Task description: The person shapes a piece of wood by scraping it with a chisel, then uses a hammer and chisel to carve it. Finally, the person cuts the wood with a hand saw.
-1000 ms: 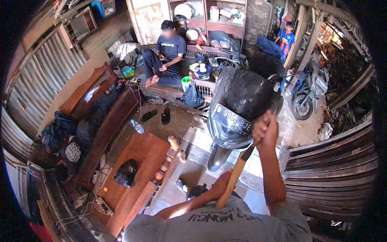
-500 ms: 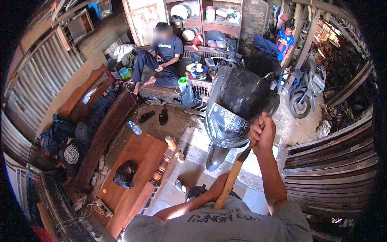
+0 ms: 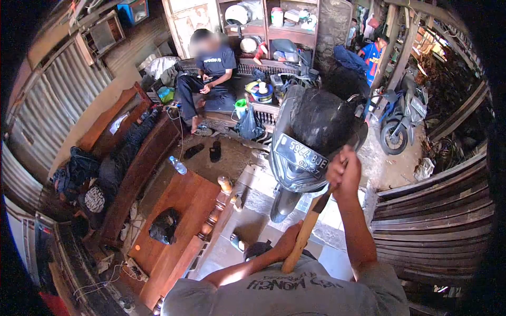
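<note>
Slanting up from my chest is a long, pale-brown wooden tool (image 3: 301,238) with a dark band towards its upper end; it looks like a sheathed machete, though no blade is clearly visible. My left hand (image 3: 286,244) is closed around its lower wooden part, close to my shirt. Higher up, the fingers of my right hand (image 3: 345,171) are wrapped round the upper end, which they mostly hide. Just beyond my right hand stands the rear of a dark motorbike (image 3: 284,176) with a number plate (image 3: 301,155).
Left of me is a wooden table (image 3: 190,197) bearing a black plastic bag (image 3: 163,225) and a water bottle (image 3: 178,165). One person (image 3: 216,68) sits on a bench; another (image 3: 113,171) lies on the left bench. A third (image 3: 373,55) is near a parked motorbike (image 3: 403,121).
Both my hands keep their hold on the wooden tool, with barely any shift. The seated person's legs have moved, and the person in the blue shirt leans lower.
</note>
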Action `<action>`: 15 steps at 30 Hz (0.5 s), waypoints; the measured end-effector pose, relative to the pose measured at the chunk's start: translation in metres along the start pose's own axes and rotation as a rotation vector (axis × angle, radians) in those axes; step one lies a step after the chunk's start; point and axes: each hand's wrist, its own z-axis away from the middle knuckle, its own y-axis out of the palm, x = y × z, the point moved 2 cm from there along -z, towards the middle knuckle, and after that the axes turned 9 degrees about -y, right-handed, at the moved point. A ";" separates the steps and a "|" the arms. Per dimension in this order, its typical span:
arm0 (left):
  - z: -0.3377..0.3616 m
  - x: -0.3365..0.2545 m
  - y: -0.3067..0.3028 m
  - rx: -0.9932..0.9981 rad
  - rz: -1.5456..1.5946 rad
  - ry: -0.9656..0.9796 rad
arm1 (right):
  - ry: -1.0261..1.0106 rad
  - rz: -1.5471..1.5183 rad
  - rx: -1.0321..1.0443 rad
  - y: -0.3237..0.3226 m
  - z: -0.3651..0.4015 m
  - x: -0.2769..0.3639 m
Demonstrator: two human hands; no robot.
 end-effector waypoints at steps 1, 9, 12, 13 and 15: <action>0.001 0.002 0.001 -0.005 0.034 -0.023 | -0.029 -0.069 -0.021 -0.004 -0.009 0.004; 0.008 -0.008 -0.002 -0.009 0.036 -0.054 | -0.043 -0.144 0.000 -0.005 -0.012 -0.001; -0.002 0.005 -0.010 -0.051 -0.017 0.018 | 0.036 0.002 0.036 0.010 0.010 -0.002; -0.007 0.014 -0.013 -0.048 -0.018 0.015 | 0.019 -0.008 0.039 0.008 0.009 -0.003; -0.013 0.025 -0.017 -0.159 -0.371 0.286 | 0.005 -0.045 0.021 0.003 0.003 0.003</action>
